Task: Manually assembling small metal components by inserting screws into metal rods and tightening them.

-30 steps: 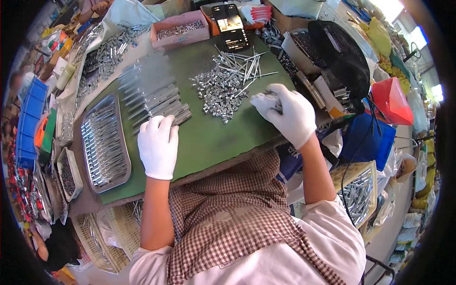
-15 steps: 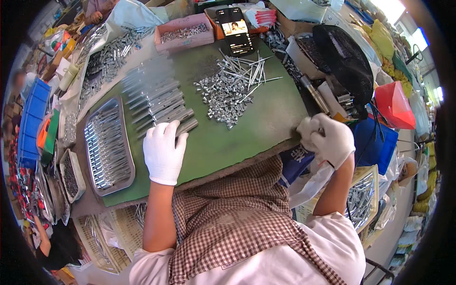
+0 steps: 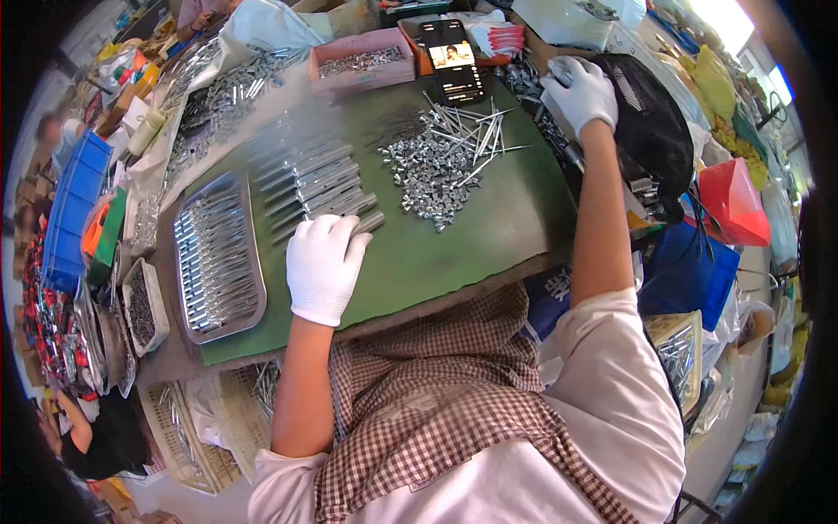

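Note:
My left hand (image 3: 325, 269), in a white glove, rests on the green mat (image 3: 471, 262), fingers together and thumb apart. Its fingertips are at the near end of a row of metal tubes (image 3: 327, 185), beside the closest one. At the far right, my gloved right hand (image 3: 587, 98) is over a box of metal parts beside a black mesh bag (image 3: 650, 122). Its fingers are curled together; a greyish patch shows between them, too unclear to name. A pile of small metal sleeves (image 3: 428, 179) lies mid-mat, with long thin pins (image 3: 476, 131) fanned across its far side.
A metal tray (image 3: 259, 297) of rod-like parts sits on the left. At the back are a pink box (image 3: 362, 44) of small parts and a propped phone (image 3: 463, 92). A red bin (image 3: 733, 201) and a blue bin (image 3: 690, 275) stand right of the table.
My right hand has moved from the near right table edge up to the box at the far right. My left hand stays by the tubes; the whole view has shifted slightly.

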### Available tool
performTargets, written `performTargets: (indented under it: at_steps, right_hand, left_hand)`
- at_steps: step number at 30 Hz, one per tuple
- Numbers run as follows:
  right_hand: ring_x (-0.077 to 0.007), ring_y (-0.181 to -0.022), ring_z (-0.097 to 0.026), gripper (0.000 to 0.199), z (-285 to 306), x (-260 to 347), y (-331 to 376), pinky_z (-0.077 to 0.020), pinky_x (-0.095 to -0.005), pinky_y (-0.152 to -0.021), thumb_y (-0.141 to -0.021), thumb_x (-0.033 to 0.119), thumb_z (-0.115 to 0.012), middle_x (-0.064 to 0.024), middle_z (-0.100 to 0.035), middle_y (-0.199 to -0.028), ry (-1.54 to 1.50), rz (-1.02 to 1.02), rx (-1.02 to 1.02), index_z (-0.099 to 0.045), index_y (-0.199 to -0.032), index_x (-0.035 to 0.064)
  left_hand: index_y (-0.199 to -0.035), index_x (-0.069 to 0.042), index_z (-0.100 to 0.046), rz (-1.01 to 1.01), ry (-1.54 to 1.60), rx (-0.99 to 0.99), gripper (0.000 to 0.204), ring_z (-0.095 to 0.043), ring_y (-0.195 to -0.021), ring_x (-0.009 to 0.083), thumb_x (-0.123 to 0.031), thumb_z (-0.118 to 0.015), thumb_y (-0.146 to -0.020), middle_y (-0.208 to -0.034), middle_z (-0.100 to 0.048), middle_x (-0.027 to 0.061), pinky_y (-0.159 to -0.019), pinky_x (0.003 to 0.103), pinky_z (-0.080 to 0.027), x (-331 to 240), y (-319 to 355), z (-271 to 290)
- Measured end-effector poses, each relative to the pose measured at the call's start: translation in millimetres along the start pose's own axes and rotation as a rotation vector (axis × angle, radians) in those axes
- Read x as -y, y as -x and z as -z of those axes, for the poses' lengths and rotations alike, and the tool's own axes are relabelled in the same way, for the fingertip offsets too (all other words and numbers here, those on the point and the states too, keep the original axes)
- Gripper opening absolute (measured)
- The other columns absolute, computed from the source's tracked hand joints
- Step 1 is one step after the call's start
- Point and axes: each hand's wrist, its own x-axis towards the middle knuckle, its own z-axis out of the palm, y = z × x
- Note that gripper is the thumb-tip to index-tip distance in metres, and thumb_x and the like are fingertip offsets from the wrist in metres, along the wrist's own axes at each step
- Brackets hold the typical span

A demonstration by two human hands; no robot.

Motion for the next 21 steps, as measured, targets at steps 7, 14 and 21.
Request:
performTargets:
  at_steps: [7,14,21]
  right_hand:
    - [-0.0361,-0.108,-0.063,0.026,45.0,19.4,62.5,-0.0495,-0.0433,-0.096,-0.086,0.012,-0.061,-0.0147,-0.069,-0.12,-0.226,0.291,-0.267,-0.073,-0.108,0.0051]
    - [-0.0135,-0.095,-0.066,0.026,108.4,113.3,185.4,-0.0513,-0.0267,-0.089,-0.101,0.005,-0.058,-0.0106,-0.071,-0.101,-1.169,-0.018,0.695,-0.066,-0.124,-0.0018]
    - [-0.0109,-0.067,-0.062,0.032,100.1,142.6,228.9,-0.0524,-0.0278,-0.067,-0.105,0.015,-0.055,-0.0076,-0.065,-0.081,-1.232,-0.01,0.755,-0.061,-0.133,-0.0004]
  left_hand:
    - [-0.094,-0.006,-0.071,0.012,0.062,0.038,0.016,-0.06,-0.091,0.033,-0.016,-0.075,-0.082,-0.093,-0.064,0.0109,-0.085,0.044,-0.049,-0.8,3.8,3.5]
    - [-0.107,-0.005,-0.066,0.156,0.296,0.078,0.023,-0.065,-0.095,0.0352,-0.014,-0.07,-0.087,-0.103,-0.067,0.0148,-0.085,0.043,-0.051,-3.1,19.8,8.8]
    - [-0.111,-0.007,-0.066,-0.028,0.057,0.163,0.022,-0.065,-0.09,0.0335,-0.018,-0.067,-0.092,-0.098,-0.065,0.0124,-0.077,0.043,-0.053,-13.2,22.5,27.9]
